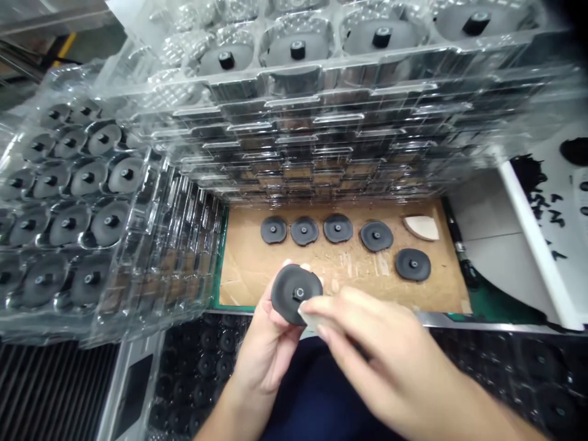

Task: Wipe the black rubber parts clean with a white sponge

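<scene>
My left hand [264, 346] holds a black rubber-like disc [287, 297] upright by its rim, with its metal-centred hub facing me. My right hand [381, 352] pinches a small white pad [312, 320] against the disc's lower edge. Several similar black discs [337, 228] lie flat on a tan board [245, 269] just beyond my hands. A curved white sheet piece [421, 228] rests at the board's far right.
Stacked clear plastic trays [294, 135] full of discs rise ahead and to the left. Black trays of discs [542, 367] lie along the near side. A white-edged surface with black scraps [537, 208] is on the right, beside a green mat.
</scene>
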Action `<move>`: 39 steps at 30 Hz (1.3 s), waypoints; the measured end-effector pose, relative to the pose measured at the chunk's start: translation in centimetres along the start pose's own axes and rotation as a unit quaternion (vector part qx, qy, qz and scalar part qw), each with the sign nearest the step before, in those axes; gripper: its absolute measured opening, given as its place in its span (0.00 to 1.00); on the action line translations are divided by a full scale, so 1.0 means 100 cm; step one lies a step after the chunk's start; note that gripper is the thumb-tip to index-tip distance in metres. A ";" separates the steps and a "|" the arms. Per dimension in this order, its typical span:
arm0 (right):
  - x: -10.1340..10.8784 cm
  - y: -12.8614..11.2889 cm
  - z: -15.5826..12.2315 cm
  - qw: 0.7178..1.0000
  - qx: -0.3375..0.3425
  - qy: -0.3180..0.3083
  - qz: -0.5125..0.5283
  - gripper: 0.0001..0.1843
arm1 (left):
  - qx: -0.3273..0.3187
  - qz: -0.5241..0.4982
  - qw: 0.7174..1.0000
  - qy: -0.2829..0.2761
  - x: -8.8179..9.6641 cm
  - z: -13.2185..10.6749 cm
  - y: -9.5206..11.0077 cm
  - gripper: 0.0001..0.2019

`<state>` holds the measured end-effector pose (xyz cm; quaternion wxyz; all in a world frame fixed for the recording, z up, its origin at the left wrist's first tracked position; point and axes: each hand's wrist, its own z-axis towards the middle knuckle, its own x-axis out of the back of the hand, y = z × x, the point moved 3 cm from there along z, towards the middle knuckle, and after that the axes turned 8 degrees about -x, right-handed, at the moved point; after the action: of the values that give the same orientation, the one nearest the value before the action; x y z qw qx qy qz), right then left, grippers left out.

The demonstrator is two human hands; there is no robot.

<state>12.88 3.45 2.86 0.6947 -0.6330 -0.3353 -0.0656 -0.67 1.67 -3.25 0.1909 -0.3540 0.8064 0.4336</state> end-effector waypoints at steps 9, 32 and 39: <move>0.005 0.014 0.015 0.998 -0.049 -0.005 0.049 0.10 | -0.019 -0.019 1.000 0.011 0.000 0.004 -0.003 0.31; -0.008 -0.004 0.024 0.997 -0.006 -0.049 0.066 0.11 | -0.023 0.012 1.000 0.017 0.002 0.006 -0.001 0.22; -0.004 0.020 0.006 0.995 -0.035 -0.015 0.095 0.11 | 0.015 -0.013 1.000 -0.003 -0.001 0.008 0.000 0.26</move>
<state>13.40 4.23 0.95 0.6703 -0.6867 -0.2811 -0.0015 -0.59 2.34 -3.66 0.2042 -0.3608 0.8072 0.4202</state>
